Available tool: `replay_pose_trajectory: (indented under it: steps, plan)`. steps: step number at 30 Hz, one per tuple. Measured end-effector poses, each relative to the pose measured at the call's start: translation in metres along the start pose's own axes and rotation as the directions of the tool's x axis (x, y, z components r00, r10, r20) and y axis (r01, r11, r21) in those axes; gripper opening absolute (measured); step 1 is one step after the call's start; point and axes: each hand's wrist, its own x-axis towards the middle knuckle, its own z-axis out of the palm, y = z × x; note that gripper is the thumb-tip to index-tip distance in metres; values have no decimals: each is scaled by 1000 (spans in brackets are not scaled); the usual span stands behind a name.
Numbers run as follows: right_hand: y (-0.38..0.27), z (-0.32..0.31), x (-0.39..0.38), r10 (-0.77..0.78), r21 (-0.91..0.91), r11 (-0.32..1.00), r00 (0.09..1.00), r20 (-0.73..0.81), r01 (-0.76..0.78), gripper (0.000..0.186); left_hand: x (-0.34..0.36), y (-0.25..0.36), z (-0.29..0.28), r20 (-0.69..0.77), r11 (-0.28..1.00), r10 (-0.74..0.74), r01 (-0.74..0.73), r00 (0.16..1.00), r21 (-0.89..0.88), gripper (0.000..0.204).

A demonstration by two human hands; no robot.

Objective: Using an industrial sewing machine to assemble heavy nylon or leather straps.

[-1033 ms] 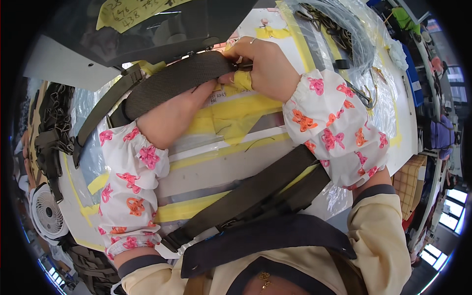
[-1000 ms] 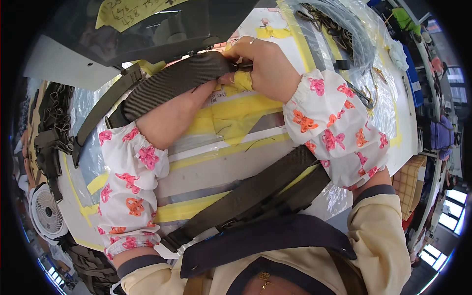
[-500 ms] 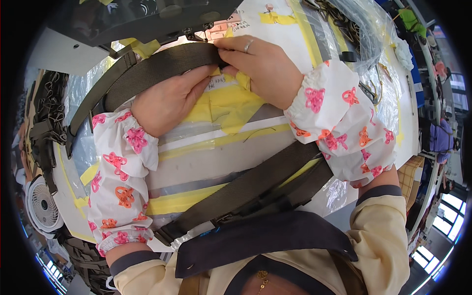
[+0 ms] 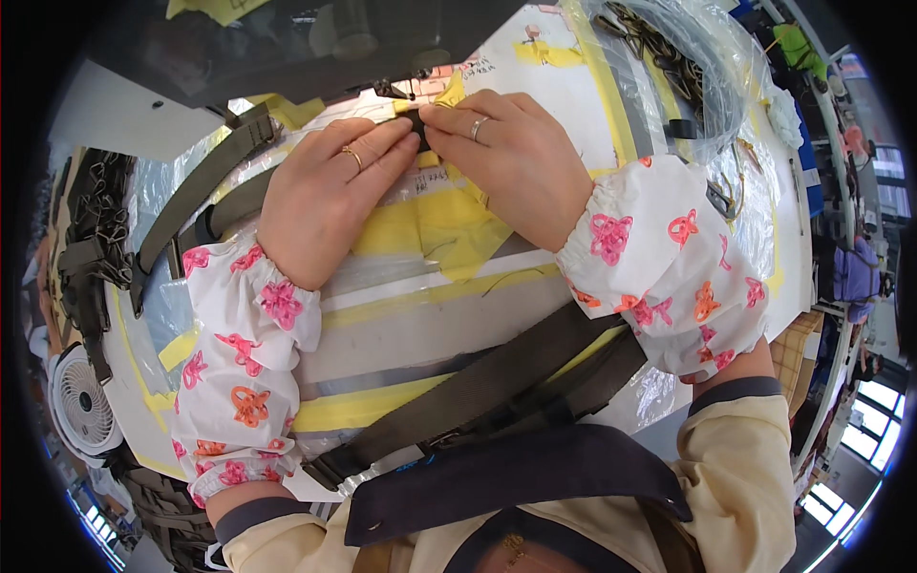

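Head: hands [image 4: 330, 196] [image 4: 516, 158] on strap [image 4: 417, 130]; hooks [image 4: 659, 50] amid clear plastic [image 4: 734, 91].

White oversleeves [image 4: 659, 263], pink-orange floral — cream top [image 4: 740, 468], dark cuffs [image 4: 734, 393] — rings [image 4: 478, 128].

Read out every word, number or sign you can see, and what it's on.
No text reads clearly enough to quote.
Yellow note on the dark machine: cut off.
White sheet beyond the right hand: handwriting, too small.
Paper slip nearer the wearer: handwriting, too small.
Dark flap: blue marks, too blurred.
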Motion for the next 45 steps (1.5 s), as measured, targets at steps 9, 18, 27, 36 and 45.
replay_pose_trajectory:
  steps: [9,18,27,36,45]
  plan:
    - [-4,-6,2,76,8,997,997,-26,-76,28,4,-14,10,13,994,47,-45,999,-99,27]
    - [-5,-10,6,41,-151,988,999,24,-37,22,-1,4,4,91,958,-224,236,970,-163,28]
    - [-5,-13,9,33,-148,989,993,116,-16,26,-1,-6,8,89,952,-198,213,976,-219,26]
    - [-2,-16,13,14,-199,980,981,196,26,32,-4,-13,9,106,949,-183,204,977,-241,27]
    - [6,-8,18,6,-250,968,989,147,31,8,-3,-19,16,111,913,-219,243,969,-328,31]
